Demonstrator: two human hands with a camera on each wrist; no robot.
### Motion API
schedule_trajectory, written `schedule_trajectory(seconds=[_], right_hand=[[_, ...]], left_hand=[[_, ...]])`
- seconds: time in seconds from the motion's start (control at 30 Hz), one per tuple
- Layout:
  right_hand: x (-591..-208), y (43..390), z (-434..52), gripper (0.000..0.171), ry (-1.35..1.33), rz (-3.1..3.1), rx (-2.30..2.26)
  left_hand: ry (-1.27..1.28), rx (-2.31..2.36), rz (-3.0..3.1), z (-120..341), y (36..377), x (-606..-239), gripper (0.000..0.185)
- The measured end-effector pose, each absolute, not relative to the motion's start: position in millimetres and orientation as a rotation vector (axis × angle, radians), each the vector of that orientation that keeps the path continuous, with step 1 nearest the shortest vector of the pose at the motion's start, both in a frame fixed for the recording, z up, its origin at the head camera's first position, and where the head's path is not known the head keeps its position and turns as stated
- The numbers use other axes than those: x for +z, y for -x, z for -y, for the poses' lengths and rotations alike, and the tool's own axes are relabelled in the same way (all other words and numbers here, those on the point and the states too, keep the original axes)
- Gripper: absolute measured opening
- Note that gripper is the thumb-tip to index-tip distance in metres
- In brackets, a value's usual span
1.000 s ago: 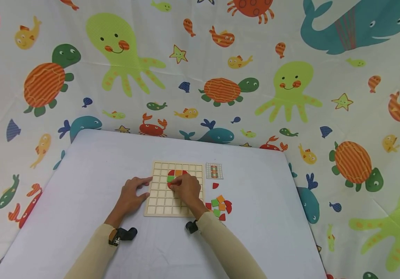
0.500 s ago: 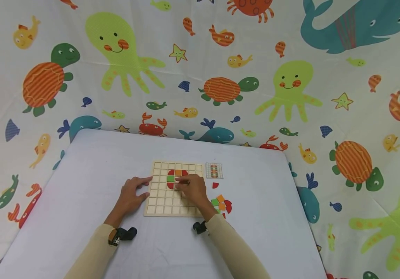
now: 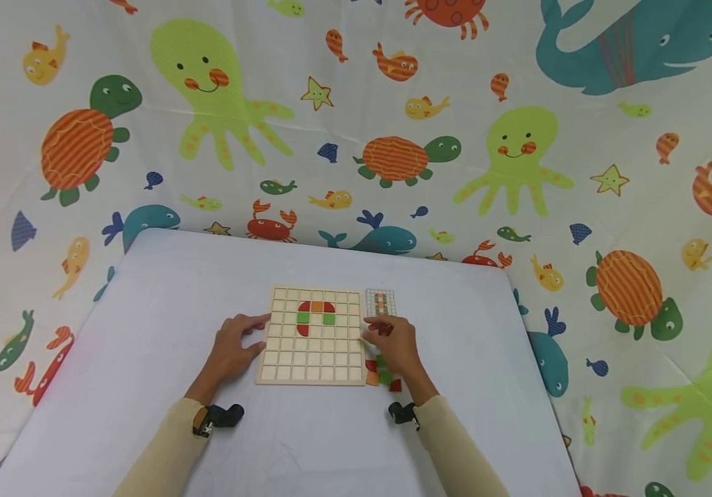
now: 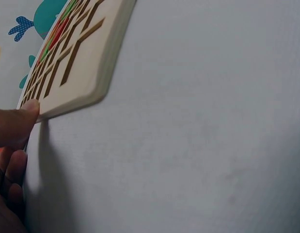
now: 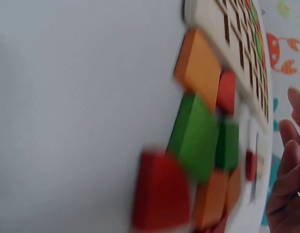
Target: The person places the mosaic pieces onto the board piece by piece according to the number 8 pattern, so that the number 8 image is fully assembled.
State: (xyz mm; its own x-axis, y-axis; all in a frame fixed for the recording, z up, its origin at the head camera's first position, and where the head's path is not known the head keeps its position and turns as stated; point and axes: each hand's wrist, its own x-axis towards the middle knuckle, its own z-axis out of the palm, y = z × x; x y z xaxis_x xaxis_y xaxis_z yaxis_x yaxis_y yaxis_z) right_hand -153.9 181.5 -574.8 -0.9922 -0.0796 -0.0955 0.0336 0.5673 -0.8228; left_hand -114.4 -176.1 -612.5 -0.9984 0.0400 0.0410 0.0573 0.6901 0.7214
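Observation:
A wooden grid board (image 3: 312,359) lies on the white table. Red, orange and green tiles (image 3: 316,313) fill a few cells near its top. My left hand (image 3: 234,345) rests flat at the board's left edge, and the thumb (image 4: 14,124) touches the board (image 4: 77,63) in the left wrist view. My right hand (image 3: 393,345) hovers just right of the board, over a heap of loose tiles (image 3: 382,377). Its fingers reach toward a small red quarter-round piece (image 3: 384,330). In the right wrist view the fingers (image 5: 290,165) hang loosely curved and hold nothing.
A small pattern card (image 3: 381,302) lies right of the board's top corner. Close to the right wrist camera lie a green tile (image 5: 196,133), an orange tile (image 5: 198,68) and a red tile (image 5: 162,189). A sea-animal print curtain (image 3: 356,138) surrounds the table.
My right hand has left the board and moved right, over the loose tiles. A green tile now shows in the grid where that hand was. The left hand has not moved.

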Motion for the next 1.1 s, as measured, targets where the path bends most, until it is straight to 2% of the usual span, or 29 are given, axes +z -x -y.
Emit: schedule_trajectory(seconds=[0.43,0.73,0.93,1.1], right_hand=[[-585.3,128.1,-240.0,0.023,-0.085,-2.737,-1.173],[-586.9,127.6,-243.0,0.027,-0.026,-2.730,-1.111],[-585.1,129.4,-239.8,0.019,-0.028,-2.738,-1.076],[-584.3,130.5,-237.1,0.024,-0.050,-2.747,-1.059]], left_hand=[[0.086,-1.244,2.865,178.4,113.4,-609.5,0.062],[0.075,-1.257,2.869,177.6,112.9,-611.0,0.062],[0.093,-1.247,2.861,177.8,113.0,-612.1,0.063],[0.102,-1.242,2.856,178.5,112.9,-611.6,0.064]])
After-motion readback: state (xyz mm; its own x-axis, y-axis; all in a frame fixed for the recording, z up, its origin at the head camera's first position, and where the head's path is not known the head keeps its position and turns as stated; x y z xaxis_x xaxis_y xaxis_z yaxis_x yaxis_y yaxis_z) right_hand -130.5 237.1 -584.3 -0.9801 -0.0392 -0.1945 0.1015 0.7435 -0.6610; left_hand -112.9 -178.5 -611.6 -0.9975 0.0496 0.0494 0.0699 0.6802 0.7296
